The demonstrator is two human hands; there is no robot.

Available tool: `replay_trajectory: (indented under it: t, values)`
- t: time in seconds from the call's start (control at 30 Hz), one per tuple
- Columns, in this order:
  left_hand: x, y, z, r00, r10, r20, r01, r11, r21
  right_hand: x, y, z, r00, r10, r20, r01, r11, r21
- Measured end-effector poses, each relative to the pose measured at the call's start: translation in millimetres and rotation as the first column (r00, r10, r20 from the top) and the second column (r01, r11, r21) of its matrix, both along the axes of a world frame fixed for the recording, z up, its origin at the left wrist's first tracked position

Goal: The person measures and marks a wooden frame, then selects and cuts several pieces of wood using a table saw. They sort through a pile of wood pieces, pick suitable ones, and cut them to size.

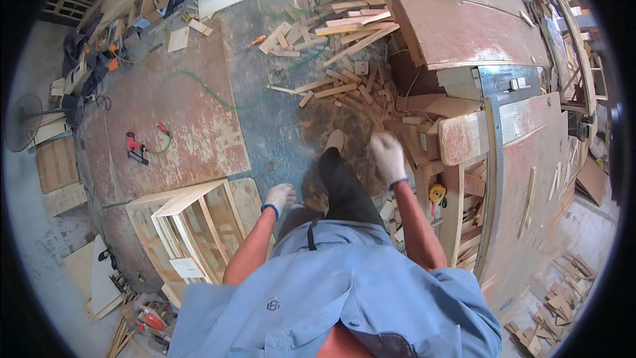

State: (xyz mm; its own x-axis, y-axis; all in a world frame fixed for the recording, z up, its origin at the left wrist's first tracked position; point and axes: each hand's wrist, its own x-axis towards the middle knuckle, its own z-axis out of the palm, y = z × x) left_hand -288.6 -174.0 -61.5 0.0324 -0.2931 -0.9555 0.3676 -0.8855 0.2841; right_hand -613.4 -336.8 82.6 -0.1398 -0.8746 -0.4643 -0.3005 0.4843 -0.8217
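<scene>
My left hand (281, 196), in a pale work glove with a blue cuff, hangs beside my left leg with its fingers loosely apart and nothing in them. It is nearest to a pale wooden frame (174, 203) at the lower left. In a matching glove, my right hand (388, 157) is slightly blurred and held ahead of my right hip, its fingers curled in with nothing showing in them. To its right is the saw-table-like bench, with a long metal rail (493, 152). A yellow tape measure (437, 193) hangs at the bench's near side.
A red nail gun (136, 148) lies on the worn reddish board (192, 126) at left, by a green air hose (212, 96). Wood offcuts (358, 89) litter the floor ahead. A standing fan (25, 122) is at the far left. Large panels (470, 30) lie at upper right.
</scene>
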Motion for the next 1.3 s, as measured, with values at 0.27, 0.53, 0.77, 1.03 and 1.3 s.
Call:
replay_trajectory:
  t: [0.27, 0.53, 0.77, 1.03, 1.3]
  values:
    - [-15, -145, -42, 0.99, -0.096, -0.104, 0.092, 0.995, -0.046, -35, -282, 80, 0.898, -0.078, -0.432, -0.197, 0.808, -0.556]
    - [-9, -350, -77, 0.987, -0.114, -0.115, 0.103, 0.99, -0.098, -66, -483, 31, 0.694, -0.084, -0.715, -0.36, 0.819, -0.446]
    - [-28, -474, -177, 0.881, -0.382, -0.278, 0.327, 0.918, -0.224, -74, -534, 1, 0.286, -0.302, -0.909, -0.418, 0.815, -0.402]
    - [-37, -653, -199, 0.497, -0.492, 0.715, 0.824, 0.526, -0.21, -37, -543, 3, 0.394, -0.203, -0.897, -0.316, 0.886, -0.339]
    - [-86, -726, -251, 0.436, -0.791, 0.429, 0.9, 0.374, -0.225, -34, -539, 11, 0.466, -0.157, -0.871, -0.181, 0.946, -0.268]
